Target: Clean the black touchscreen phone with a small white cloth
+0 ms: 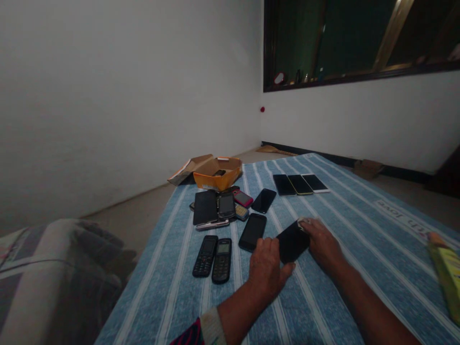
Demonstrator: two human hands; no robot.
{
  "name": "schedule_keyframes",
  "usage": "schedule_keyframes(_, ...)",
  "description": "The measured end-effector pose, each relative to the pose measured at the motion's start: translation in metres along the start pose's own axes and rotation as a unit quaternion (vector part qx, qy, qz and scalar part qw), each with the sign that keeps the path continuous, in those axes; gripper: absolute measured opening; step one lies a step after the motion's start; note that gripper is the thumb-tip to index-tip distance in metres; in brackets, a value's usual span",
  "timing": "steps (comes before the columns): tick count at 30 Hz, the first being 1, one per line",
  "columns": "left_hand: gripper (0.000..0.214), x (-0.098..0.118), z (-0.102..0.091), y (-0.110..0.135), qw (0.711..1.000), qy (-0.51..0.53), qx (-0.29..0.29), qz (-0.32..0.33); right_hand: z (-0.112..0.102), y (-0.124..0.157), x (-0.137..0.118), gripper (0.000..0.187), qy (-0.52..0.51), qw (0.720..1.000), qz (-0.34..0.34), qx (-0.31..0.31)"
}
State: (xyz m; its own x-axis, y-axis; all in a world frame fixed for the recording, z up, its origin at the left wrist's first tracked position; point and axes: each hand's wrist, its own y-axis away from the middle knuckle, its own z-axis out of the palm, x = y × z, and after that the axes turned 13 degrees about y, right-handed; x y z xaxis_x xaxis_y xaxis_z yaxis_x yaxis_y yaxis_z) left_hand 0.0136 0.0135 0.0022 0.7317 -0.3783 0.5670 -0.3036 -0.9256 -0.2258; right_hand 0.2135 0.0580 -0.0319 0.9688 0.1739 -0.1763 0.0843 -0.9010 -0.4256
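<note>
Over the blue striped cover, my left hand (265, 268) grips the near left end of a dark smartphone (292, 243), thumb below and fingers above. At the far right end of that phone, my right hand (323, 242) is closed with a small whitish cloth (302, 222) showing at its fingertips, pressed against the phone's edge. The cloth may be tissue; most of it is hidden. Just left of my left hand lies another black smartphone (253, 232). Two keypad phones, one black (205, 256) and one with a greenish screen (222, 261), rest side by side farther left.
A pile of phones with a black one (205, 208) on top lies before an opened orange box (219, 179) holding a phone. Another smartphone (264, 201) lies beside the pile. Three phones (300, 184) form a row farther back. A yellow-green object (447, 275) stands far right.
</note>
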Motion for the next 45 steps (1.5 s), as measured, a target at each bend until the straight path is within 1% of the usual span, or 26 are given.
schedule_keyframes(9,0.043,0.0,-0.001,0.0,1.0,-0.012,-0.003,0.013,-0.003,0.002,-0.003,0.042,-0.007,1.0,-0.004,0.013)
schedule_keyframes(12,0.041,-0.001,-0.002,0.0,1.0,-0.014,0.0,0.017,-0.002,0.002,-0.003,0.041,0.003,1.0,-0.004,0.005)
schedule_keyframes(18,0.039,-0.002,0.001,-0.001,1.0,-0.014,0.006,0.023,0.003,0.003,0.0,0.042,0.028,0.999,-0.021,0.012)
schedule_keyframes(24,0.039,-0.003,0.001,0.001,1.0,-0.014,0.005,0.025,0.002,0.004,-0.003,0.039,0.034,0.999,-0.031,0.02)
schedule_keyframes(27,0.041,-0.003,0.001,0.002,1.0,-0.01,0.007,0.027,0.0,0.006,-0.013,0.036,0.032,0.997,-0.056,0.028)
schedule_keyframes(30,0.038,-0.005,0.003,0.001,0.999,-0.01,0.014,0.034,0.0,0.011,-0.031,0.032,0.03,0.994,-0.095,0.032)
schedule_keyframes(34,0.033,-0.006,0.005,0.001,0.998,-0.003,0.014,0.053,-0.001,0.02,-0.055,0.032,0.012,0.99,-0.141,0.029)
schedule_keyframes(37,0.036,-0.006,0.004,0.001,0.998,0.004,0.01,0.055,-0.003,0.023,-0.061,0.03,0.001,0.988,-0.154,0.028)
schedule_keyframes(41,0.037,-0.004,0.003,0.001,0.999,-0.004,0.011,0.045,-0.008,0.019,-0.054,0.033,0.002,0.988,-0.153,0.008)
schedule_keyframes(45,0.039,-0.002,0.001,0.001,1.0,-0.011,0.003,0.027,-0.011,0.014,-0.036,0.039,0.019,0.993,-0.116,-0.012)
